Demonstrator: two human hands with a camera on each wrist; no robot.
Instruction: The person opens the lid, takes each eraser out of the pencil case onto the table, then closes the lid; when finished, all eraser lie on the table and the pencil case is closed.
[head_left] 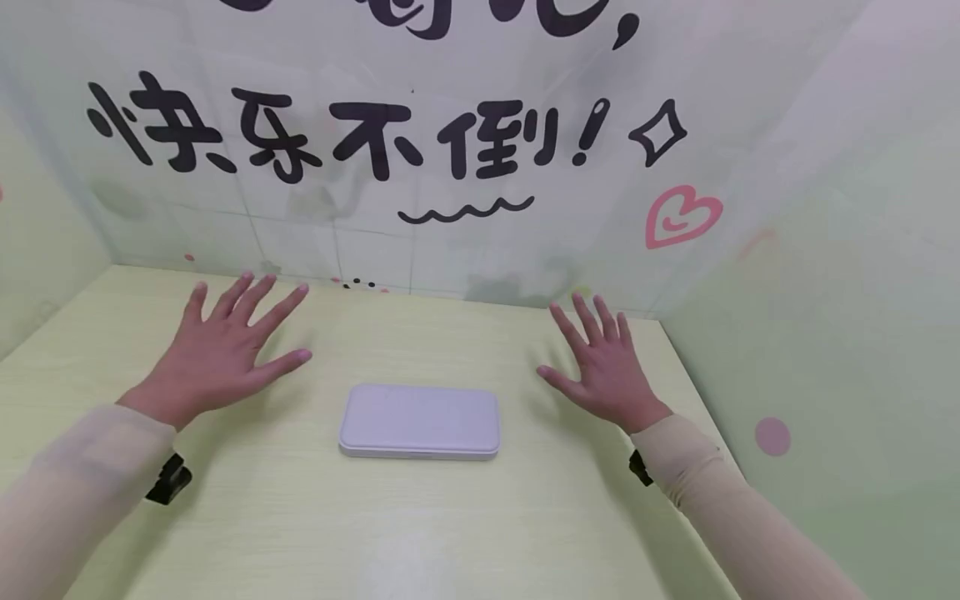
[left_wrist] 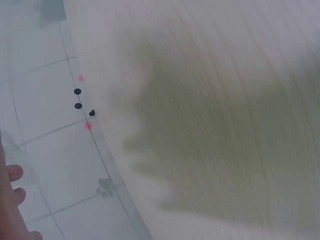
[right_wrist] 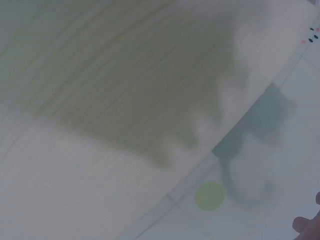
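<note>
A closed, pale lilac case point(head_left: 420, 419) with rounded corners lies flat on the light wood table point(head_left: 405, 517), between the two hands. To its left the left hand point(head_left: 217, 354) is spread palm down with straight fingers, holding nothing; its shadow falls on the table. The right hand point(head_left: 607, 367), to the right of the case, is likewise spread and empty. Neither hand touches the case. In the left wrist view, parts of the left fingers point(left_wrist: 15, 200) show at the left edge. A bit of the right hand point(right_wrist: 307, 227) appears in the right wrist view's lower right corner.
Behind the table stands a pale wall point(head_left: 465, 258) with large black characters and a pink heart outline. Side panels point(head_left: 847, 358) rise at the left and right. A black strap piece point(head_left: 169, 480) shows under the left wrist, another point(head_left: 641, 468) under the right.
</note>
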